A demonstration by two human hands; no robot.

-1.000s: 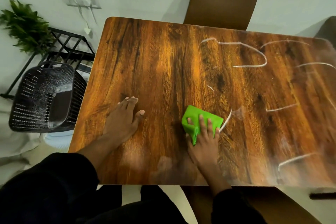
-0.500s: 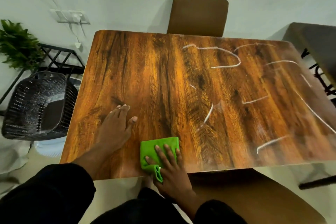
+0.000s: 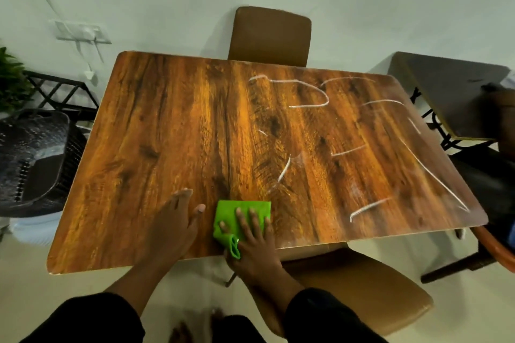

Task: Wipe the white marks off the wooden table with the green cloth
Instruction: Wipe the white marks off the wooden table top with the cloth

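Fingers (image 3: 252, 221) of the right hand (image 3: 255, 245) lie flat atop the green cloth (image 3: 231, 213).

The left hand (image 3: 174, 224) lies flat, palm down, fingers together pointing toward 12 o'clock, thumb splayed toward 2 o'clock. At its 3 o'clock, just beside it, the right hand (image 3: 252, 242) also presses palm down — fingers spread, aimed at about 11 o'clock. Both forearms are bare — dark sleeves pushed up at 6 o'clock, converging toward the hands.
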